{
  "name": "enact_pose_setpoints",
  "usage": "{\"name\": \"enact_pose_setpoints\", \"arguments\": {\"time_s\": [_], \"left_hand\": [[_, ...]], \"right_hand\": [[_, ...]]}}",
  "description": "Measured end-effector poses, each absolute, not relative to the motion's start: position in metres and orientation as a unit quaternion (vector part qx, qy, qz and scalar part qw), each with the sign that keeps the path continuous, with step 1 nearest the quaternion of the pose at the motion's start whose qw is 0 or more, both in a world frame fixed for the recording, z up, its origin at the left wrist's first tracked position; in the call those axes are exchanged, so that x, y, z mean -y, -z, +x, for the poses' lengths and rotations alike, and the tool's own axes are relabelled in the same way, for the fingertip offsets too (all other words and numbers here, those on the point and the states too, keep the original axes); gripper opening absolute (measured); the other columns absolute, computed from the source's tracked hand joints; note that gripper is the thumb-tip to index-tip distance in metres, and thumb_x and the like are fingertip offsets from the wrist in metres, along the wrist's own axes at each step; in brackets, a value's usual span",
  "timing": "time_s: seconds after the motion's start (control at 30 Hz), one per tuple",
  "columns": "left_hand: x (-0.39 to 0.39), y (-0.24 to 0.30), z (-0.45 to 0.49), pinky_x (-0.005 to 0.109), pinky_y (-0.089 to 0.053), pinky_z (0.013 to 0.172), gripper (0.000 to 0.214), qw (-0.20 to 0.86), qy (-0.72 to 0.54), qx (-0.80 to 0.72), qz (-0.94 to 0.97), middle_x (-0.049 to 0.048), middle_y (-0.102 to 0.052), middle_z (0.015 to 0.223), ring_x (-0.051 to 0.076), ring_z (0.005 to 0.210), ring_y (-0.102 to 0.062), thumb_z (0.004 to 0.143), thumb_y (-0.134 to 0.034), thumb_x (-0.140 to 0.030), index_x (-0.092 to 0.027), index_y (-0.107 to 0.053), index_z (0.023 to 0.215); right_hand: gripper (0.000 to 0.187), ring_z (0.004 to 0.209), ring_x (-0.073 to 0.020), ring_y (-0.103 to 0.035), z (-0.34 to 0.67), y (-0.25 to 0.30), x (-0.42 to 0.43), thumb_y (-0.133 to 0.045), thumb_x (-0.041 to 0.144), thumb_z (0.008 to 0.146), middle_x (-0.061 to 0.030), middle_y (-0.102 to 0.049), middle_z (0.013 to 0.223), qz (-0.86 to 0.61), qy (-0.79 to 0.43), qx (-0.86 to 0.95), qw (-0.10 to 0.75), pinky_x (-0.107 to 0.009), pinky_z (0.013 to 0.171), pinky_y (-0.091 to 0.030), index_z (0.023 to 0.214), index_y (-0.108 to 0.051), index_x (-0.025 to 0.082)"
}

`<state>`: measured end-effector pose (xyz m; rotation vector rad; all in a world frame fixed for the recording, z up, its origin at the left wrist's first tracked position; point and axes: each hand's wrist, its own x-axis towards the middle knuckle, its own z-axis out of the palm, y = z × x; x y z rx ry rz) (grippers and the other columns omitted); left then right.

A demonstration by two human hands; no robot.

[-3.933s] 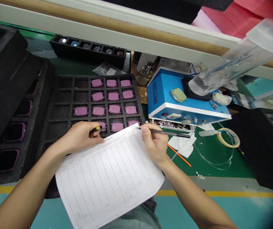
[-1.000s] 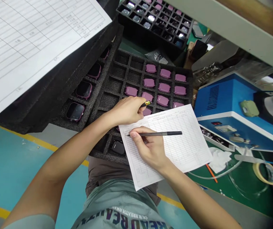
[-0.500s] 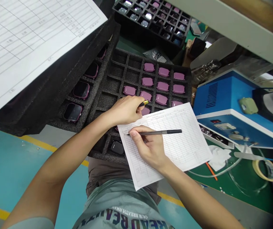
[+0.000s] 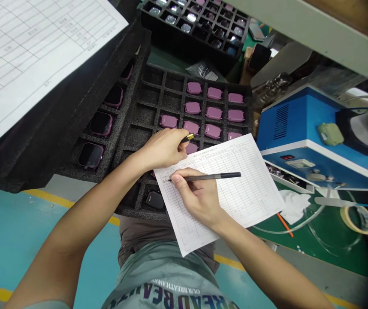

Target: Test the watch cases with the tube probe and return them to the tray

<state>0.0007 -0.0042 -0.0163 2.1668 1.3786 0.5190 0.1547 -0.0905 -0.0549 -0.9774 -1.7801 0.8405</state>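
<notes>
My right hand (image 4: 200, 199) is closed around a dark pen (image 4: 216, 176), its tip on the left side of a printed form (image 4: 245, 193) with a ruled grid. Small handwriting shows near the tip. My left hand (image 4: 167, 148) is curled by the form's upper left corner, closed on a black stick with a gold-coloured tip (image 4: 188, 137); the rest of the stick is hidden in the fist. Beneath the form lies a black foam tray (image 4: 139, 113) whose pockets hold several purple watch cases (image 4: 214, 93). One black watch case (image 4: 155, 199) sits in a near pocket.
At left, watches with dark screens (image 4: 90, 154) sit in another foam tray, beside a black stack topped by a large printed sheet (image 4: 42, 56). A blue machine (image 4: 287, 141) stands at right, near a tape roll (image 4: 345, 219). Behind is a compartment tray (image 4: 200, 32) of parts.
The pen tip has shifted slightly along the form, and more handwriting shows beside it. The whole view has moved a little; my left hand keeps its grip.
</notes>
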Motion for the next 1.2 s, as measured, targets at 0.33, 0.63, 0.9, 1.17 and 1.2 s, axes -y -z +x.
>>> {"name": "enact_pose_setpoints", "arguments": {"time_s": [0.33, 0.63, 0.9, 1.17, 1.2], "left_hand": [[0.0026, 0.0192, 0.0002, 0.031, -0.026, 0.059, 0.025, 0.254, -0.199, -0.501, 0.803, -0.0037, -0.053, 0.066, 0.015, 0.058, -0.04, 0.073, -0.062, -0.011, -0.024, -0.041, 0.069], [0.0029, 0.0171, -0.0003, 0.031, -0.028, 0.058, 0.021, 0.248, -0.193, -0.503, 0.805, -0.0025, -0.058, 0.067, 0.016, 0.058, -0.045, 0.075, -0.062, -0.011, -0.023, -0.046, 0.069], [0.0035, 0.0168, -0.0006, 0.031, -0.028, 0.059, 0.019, 0.254, -0.196, -0.501, 0.804, -0.0025, -0.056, 0.066, 0.016, 0.059, -0.045, 0.074, -0.061, -0.011, -0.023, -0.047, 0.069], [0.0032, 0.0177, -0.0014, 0.032, -0.025, 0.059, 0.024, 0.261, -0.202, -0.497, 0.803, -0.0035, -0.051, 0.065, 0.015, 0.058, -0.039, 0.073, -0.06, -0.011, -0.024, -0.04, 0.068], [0.0033, 0.0175, -0.0013, 0.032, -0.025, 0.059, 0.024, 0.262, -0.2, -0.498, 0.802, -0.0034, -0.051, 0.065, 0.016, 0.058, -0.039, 0.073, -0.06, -0.011, -0.024, -0.04, 0.068]], "right_hand": [[0.014, 0.076, -0.017, -0.073, 0.1544, 0.0523, 0.0901, -0.063, 0.021, 0.099, -0.003, -0.077, 0.082, -0.393, -0.332, 0.728, 0.453, -0.03, 0.074, -0.06, 0.088, -0.071, 0.02], [0.015, 0.075, -0.0173, -0.073, 0.1546, 0.0515, 0.09, -0.062, 0.02, 0.099, -0.0031, -0.077, 0.081, -0.395, -0.328, 0.733, 0.447, -0.03, 0.072, -0.06, 0.087, -0.071, 0.02], [0.014, 0.076, -0.0168, -0.073, 0.1546, 0.0513, 0.0911, -0.063, 0.017, 0.098, -0.0035, -0.076, 0.081, -0.394, -0.32, 0.732, 0.455, -0.029, 0.073, -0.059, 0.087, -0.071, 0.018], [0.016, 0.075, -0.018, -0.072, 0.1558, 0.0521, 0.0904, -0.061, 0.024, 0.099, -0.003, -0.078, 0.083, -0.415, -0.34, 0.713, 0.451, -0.033, 0.074, -0.061, 0.087, -0.071, 0.021], [0.016, 0.075, -0.0179, -0.072, 0.1559, 0.0521, 0.0903, -0.062, 0.023, 0.099, -0.003, -0.078, 0.083, -0.413, -0.34, 0.715, 0.45, -0.033, 0.074, -0.061, 0.087, -0.072, 0.021]]}}
